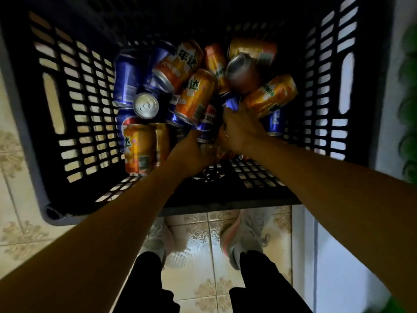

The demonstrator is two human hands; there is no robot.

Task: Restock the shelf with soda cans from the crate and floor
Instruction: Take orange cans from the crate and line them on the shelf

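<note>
Both hands are reached down into the crate (56,105), which is set on the tiled floor (203,233) with its near wall just ahead of the shoes (243,236). The soda cans (194,96) are heaped loosely toward the crate's far wall, orange and blue ones lying across each other. They are therefore likely to be picked out singly rather than in rows.

The right hand (240,129), at the crate's middle, is curled over a blue can (231,102) whose end shows past the knuckles. This can is judged to be gripped for lifting out.

The left hand (191,154) is held close beside the right, nearer the crate's near wall. Its fingers are hidden by a second blue can (206,123), so its grip cannot be told. No shelf is seen.
</note>
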